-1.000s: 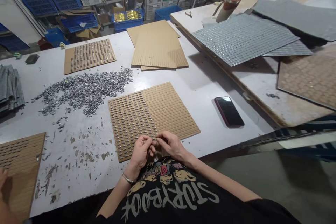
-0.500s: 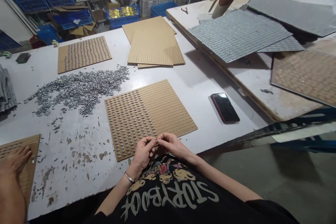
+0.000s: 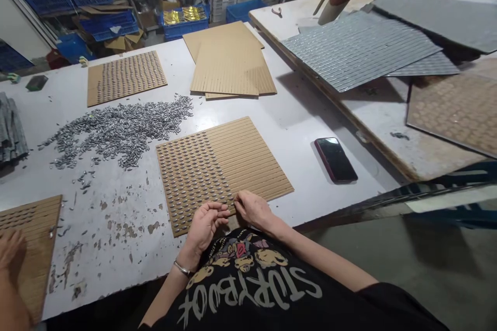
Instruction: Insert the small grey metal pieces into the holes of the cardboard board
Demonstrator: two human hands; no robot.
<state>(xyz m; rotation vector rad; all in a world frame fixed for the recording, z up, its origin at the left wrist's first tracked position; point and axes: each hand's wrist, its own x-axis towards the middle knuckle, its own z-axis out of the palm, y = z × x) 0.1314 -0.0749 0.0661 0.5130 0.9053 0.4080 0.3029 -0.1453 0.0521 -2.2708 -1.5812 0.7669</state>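
A brown grooved board lies in front of me on the white table. Rows of small silver spindle-shaped metal pieces sit in the grooves of its left half, while the right half shows bare grooves. My right hand is at the board's near edge, thumb and fingertips pinched together against it. Just left of it, my left hand has its fingers closed in a pinch over the near edge. What either pinch holds is too small or hidden to see. A loose pile of the same metal pieces lies beyond, to the left.
Another person's hand rests on a similar board at left. A filled board and stacked brown boards lie farther back. A phone is at right, near grey ridged sheets on the adjoining table.
My hands, which were together at the fingertips, have parted slightly. The right hand has moved up onto the board's edge. The other person's hand has shifted left and down.
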